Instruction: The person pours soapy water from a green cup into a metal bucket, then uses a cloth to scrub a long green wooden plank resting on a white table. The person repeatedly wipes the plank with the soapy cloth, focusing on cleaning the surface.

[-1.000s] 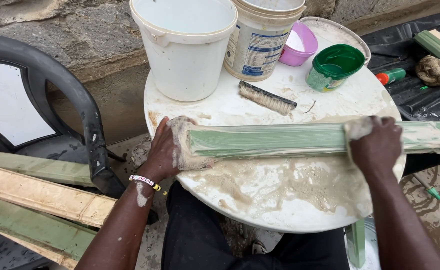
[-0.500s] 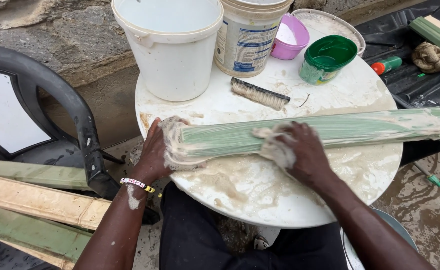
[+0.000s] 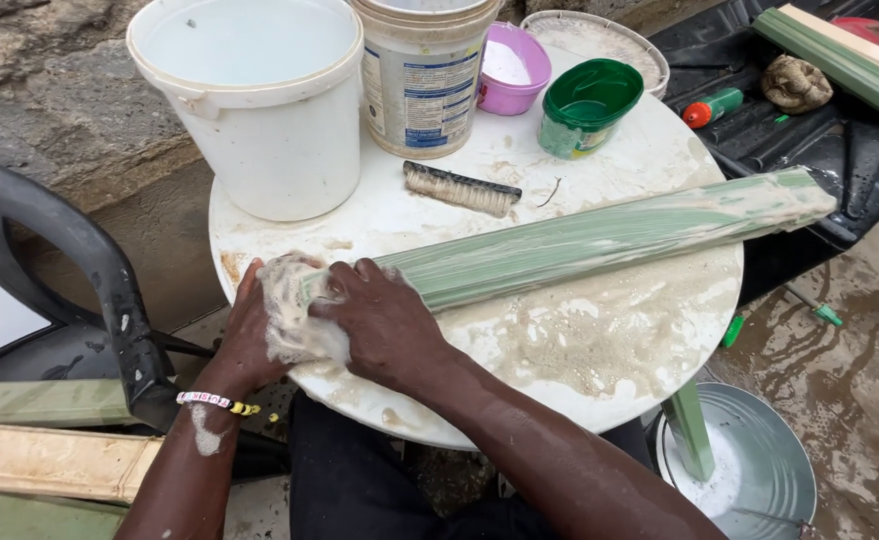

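Both hands are working at the near-left end of a long green strip (image 3: pixel 600 240), which is lying flat across the round white table (image 3: pixel 650 400) and running from near left up toward the far right, where its tip is overhanging the rim. Left hand (image 3: pixel 250 335) is cupping that end from the outside, fingers curled against a wad of soapy rag (image 3: pixel 295 320); right hand (image 3: pixel 385 320) is pressing down over the rag and strip, fingers closed on the wad, not spread. Judging by the lather and the murky water pooling on the tabletop, the strip is probably sliding easily under any pressure, so pinning it at the near end, as the left hand is doing, looks like the sound place to hold. It is reading as light, thin and fairly stiff along its length, yet likely to bend or split if lifted by one end. Farther back, a white bucket (image 3: pixel 260 120), a scrubbing brush (image 3: pixel 460 187) and a green tub (image 3: pixel 585 105) are sitting well apart from the hands.
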